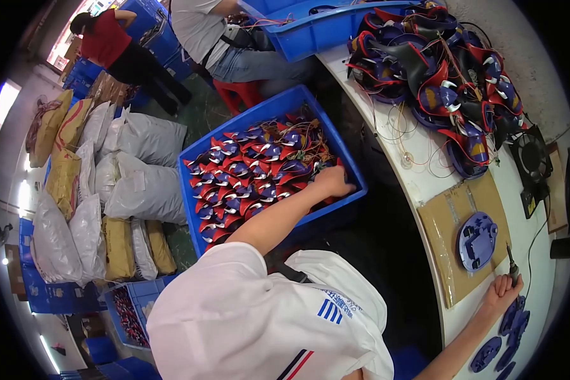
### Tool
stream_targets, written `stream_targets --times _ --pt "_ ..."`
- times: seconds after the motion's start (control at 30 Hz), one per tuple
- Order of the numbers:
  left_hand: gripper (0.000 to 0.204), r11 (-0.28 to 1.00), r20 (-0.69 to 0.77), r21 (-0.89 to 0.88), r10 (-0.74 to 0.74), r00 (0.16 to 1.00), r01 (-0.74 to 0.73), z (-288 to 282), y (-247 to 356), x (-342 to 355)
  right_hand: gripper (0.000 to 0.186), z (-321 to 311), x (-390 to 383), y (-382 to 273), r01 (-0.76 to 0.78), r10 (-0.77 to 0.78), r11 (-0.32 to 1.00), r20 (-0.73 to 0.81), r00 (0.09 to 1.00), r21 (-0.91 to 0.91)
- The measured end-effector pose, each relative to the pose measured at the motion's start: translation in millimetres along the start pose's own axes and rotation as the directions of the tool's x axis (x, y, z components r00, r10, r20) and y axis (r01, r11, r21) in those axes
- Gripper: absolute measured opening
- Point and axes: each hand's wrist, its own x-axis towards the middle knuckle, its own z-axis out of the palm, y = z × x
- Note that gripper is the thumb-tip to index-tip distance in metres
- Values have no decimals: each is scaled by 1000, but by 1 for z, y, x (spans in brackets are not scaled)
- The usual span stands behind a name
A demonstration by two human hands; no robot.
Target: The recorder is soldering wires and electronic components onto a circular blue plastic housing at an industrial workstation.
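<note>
At lower right of the frame the right hand [501, 292] is closed around a slim dark tool [512, 266] on the white bench [418, 183], just below the purple moulded part [477, 240] lying on cardboard [453, 218]. Toward centre, the left hand [333, 180] reaches down-left into the blue crate [234, 123], fingers curled among its red-and-purple wired toy parts [253, 168]; whether it grips one I cannot tell

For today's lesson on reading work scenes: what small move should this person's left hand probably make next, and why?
Probably close the left hand on one red-and-purple plastic toy part and lift it from the blue plastic crate. The hand already rests among the parts at the crate's right side, while the right hand grips a slim dark tool by the purple plastic plate on the cardboard sheet.
</note>
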Motion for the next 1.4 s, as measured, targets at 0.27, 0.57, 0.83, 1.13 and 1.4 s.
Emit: stream_targets --times 0.27,0.57,0.83,1.13,1.4 --pt "37 957 -234 -37 270 934 -286 18 -25 -23 22 0 0 2 17 -16 999 23 1000 -36" --pt "29 934 30 146 324 945 -325 -4 -28 4 19 10 -2 9 27 -27 999 -27 999 -23" --pt "30 969 193 71 221 956 -238 2 -8 19 17 86 -58 14 53 -51 998 -88 995 20" --pt "25 982 -18 2 190 982 -190 -29 -28 -8 15 33 -26 15 68 -69 997 -52 996 -23" --pt "4 423 -373 -803 193 907 -420 -210 -29 -117 18 -1 14 5 58 -54 998 102 993 -39"
